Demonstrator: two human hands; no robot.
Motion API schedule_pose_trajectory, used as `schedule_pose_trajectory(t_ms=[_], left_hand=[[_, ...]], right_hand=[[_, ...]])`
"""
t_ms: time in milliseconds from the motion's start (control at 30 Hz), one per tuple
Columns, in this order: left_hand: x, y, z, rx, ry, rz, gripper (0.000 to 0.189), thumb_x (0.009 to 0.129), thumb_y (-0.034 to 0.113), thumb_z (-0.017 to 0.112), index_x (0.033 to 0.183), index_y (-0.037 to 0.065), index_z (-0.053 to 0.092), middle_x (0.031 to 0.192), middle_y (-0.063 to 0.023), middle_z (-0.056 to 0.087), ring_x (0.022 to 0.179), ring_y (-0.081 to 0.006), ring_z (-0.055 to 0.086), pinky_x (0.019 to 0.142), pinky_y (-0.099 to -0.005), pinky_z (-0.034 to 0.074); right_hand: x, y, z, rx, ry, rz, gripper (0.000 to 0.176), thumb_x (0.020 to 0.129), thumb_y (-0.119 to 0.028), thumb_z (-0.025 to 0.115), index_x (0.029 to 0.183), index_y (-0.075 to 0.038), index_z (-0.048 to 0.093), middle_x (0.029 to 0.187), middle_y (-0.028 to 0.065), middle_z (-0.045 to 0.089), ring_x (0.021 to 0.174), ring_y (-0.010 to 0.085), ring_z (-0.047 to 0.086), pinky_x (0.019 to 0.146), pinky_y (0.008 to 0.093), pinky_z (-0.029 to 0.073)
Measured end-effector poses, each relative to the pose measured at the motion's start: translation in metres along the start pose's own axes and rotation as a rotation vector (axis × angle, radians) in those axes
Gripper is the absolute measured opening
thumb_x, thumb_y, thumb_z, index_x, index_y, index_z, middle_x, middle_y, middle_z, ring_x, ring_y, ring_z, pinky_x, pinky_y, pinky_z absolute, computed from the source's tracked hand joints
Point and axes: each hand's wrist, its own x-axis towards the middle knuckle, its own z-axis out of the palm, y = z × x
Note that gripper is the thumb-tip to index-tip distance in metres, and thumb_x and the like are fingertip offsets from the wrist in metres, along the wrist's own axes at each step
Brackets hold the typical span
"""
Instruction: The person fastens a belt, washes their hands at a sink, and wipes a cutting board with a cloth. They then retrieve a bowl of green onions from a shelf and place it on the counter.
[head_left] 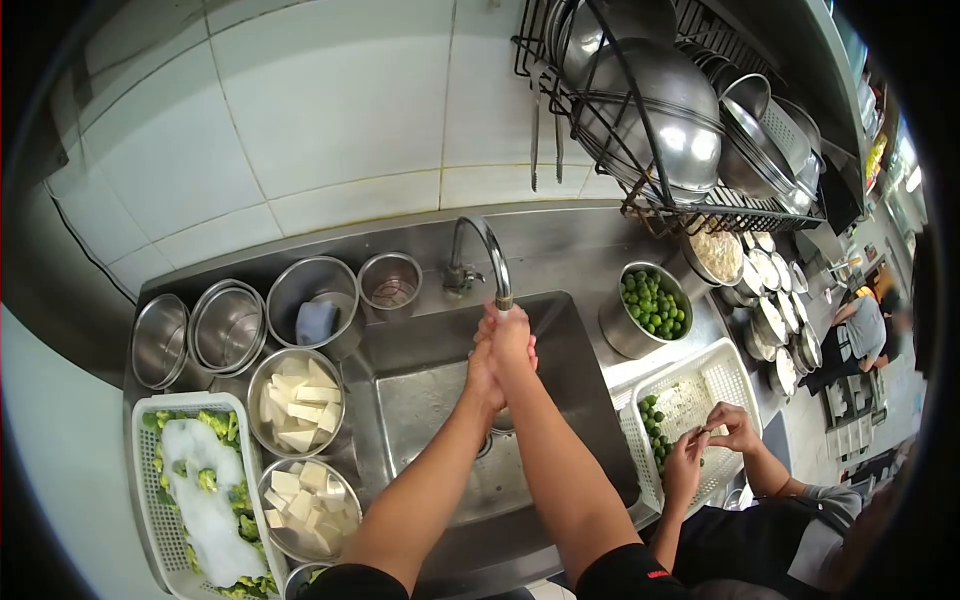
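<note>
My left hand [487, 365] and my right hand [511, 338] are pressed together under the spout of the curved metal faucet [480, 237], over the steel sink [415, 400]. The fingers of both wrap round each other, and no object shows between them. Water at the spout covers part of the knuckles. Left of the sink stand two bowls of white blocks, the upper bowl [343, 405] and the lower bowl [357, 505], beside a white basket [142, 480] of broccoli with white foam or ice on top.
Right of the sink, a co-worker's hands [705, 440] handle small green fruit over a white basket [735, 365]. A steel pot [620, 335] of green fruit stands behind it. A black rack [750, 215] with metal bowls hangs above. Empty steel pots [160, 340] line the back left.
</note>
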Motion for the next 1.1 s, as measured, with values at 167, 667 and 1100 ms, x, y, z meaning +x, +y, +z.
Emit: schedule_pose_trajectory(t_ms=[167,667,1100], left_hand=[[0.008,0.021,0.015,0.169,0.059,-0.233,0.029,0.087,0.039,0.047,0.09,0.011,0.052,0.07,-0.0091,0.057,0.058,-0.0237,0.057,0.054,-0.0349,0.049],[0.033,0.042,0.033,0.259,0.085,-0.165,0.045,0.086,0.038,0.051,0.105,-0.003,0.051,0.102,-0.0199,0.06,0.089,-0.0312,0.06,0.083,-0.0421,0.05],[0.036,0.054,0.019,1.058,0.245,0.058,0.021,0.087,0.02,0.056,0.091,-0.001,0.059,0.085,-0.0107,0.062,0.08,-0.02,0.061,0.071,-0.0319,0.051]], right_hand=[[-0.007,0.023,-0.004,-0.964,0.451,-0.312,0.035,0.071,-0.021,0.06,0.104,-0.009,0.061,0.097,0.0225,0.062,0.095,0.0365,0.059,0.083,0.0429,0.046],[-0.06,-0.01,-0.008,-1.771,-0.075,-1.02,0.063,0.09,-0.044,0.036,0.126,0.007,0.04,0.134,0.0261,0.035,0.129,0.041,0.028,0.107,0.0493,0.016],[-0.059,0.007,-0.001,-1.674,0.003,-1.138,0.018,0.072,-0.005,0.057,0.089,-0.003,0.061,0.091,0.0145,0.06,0.094,0.0335,0.055,0.083,0.0424,0.043]])
